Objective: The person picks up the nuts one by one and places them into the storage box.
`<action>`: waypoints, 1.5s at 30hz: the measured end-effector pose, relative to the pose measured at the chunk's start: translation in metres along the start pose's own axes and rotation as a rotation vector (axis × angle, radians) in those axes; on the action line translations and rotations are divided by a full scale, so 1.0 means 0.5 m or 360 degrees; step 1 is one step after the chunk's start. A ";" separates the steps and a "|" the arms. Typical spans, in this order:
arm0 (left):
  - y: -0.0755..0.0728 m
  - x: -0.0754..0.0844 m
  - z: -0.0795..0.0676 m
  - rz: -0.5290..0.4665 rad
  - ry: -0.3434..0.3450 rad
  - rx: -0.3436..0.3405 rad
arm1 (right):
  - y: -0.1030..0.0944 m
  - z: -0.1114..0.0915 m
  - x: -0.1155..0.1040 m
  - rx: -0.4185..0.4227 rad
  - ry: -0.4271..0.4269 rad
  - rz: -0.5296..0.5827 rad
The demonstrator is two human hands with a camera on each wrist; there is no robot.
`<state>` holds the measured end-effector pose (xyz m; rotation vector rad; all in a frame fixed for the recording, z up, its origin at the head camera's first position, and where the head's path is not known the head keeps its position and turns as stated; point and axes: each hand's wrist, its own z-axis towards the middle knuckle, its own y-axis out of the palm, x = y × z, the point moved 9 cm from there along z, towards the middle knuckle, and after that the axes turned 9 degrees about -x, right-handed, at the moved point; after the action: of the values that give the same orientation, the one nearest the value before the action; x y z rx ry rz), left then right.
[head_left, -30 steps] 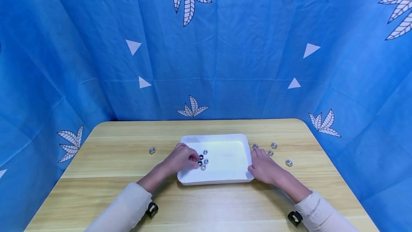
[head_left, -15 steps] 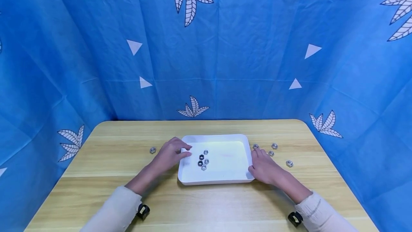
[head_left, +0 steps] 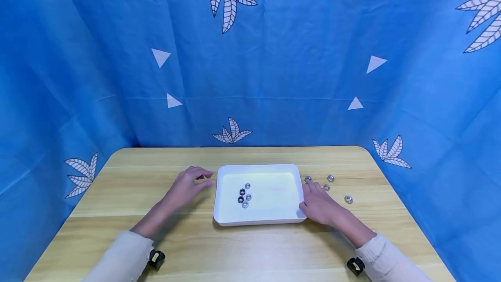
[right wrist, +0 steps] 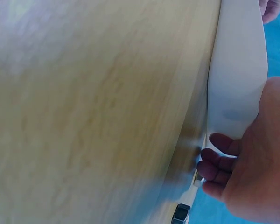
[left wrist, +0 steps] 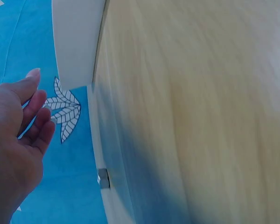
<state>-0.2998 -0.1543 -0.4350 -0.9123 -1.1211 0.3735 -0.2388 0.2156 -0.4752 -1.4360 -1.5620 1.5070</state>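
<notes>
A shallow white tray [head_left: 274, 193] lies on the table, holding two dark nuts [head_left: 242, 192] and a few silver nuts [head_left: 245, 204] toward its left side. Just left of the tray, my left hand [head_left: 189, 188] hovers with relaxed fingers, thumb and fingertips apart and nothing between them. In the left wrist view a silver nut [left wrist: 103, 178] stands on the table near that hand; the head view hides it behind the hand. My right hand [head_left: 318, 203] grips the tray's right end, its fingers [right wrist: 217, 163] curled by the outer wall.
Several silver nuts [head_left: 349, 199] are scattered on the wooden table [head_left: 250, 251] right of the tray, one close to my right fingers. A blue patterned curtain [head_left: 274, 55] rises behind the table and along both sides.
My left hand has come away from the dark nuts in the tray, over the left rim, to the table's left side, its fingers spreading. The right hand stays on the tray.
</notes>
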 end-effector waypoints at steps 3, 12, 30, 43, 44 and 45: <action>-0.013 -0.012 -0.009 0.0026 0.0002 0.0009 | 0.002 0.004 -0.005 -0.0015 -0.0004 0.0009; -0.031 -0.048 -0.021 0.0063 -0.0028 0.0048 | 0.003 0.003 -0.002 -0.0019 -0.0005 -0.0004; -0.053 -0.137 -0.052 0.0103 -0.0195 0.0054 | -0.001 0.000 -0.003 0.0034 -0.0022 -0.0004; -0.053 -0.183 -0.054 0.0111 -0.0298 -0.0058 | -0.001 0.002 -0.003 0.0012 -0.0020 -0.0039; -0.053 -0.184 -0.053 0.0108 -0.0304 -0.0072 | -0.001 0.003 -0.003 0.0012 -0.0022 -0.0038; -0.053 -0.186 -0.053 0.0105 -0.0310 -0.0082 | -0.001 0.003 -0.004 0.0013 -0.0026 -0.0039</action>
<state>-0.3202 -0.2443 -0.4742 -0.9756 -1.2854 0.4979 -0.2396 0.2136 -0.4746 -1.3986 -1.5753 1.5130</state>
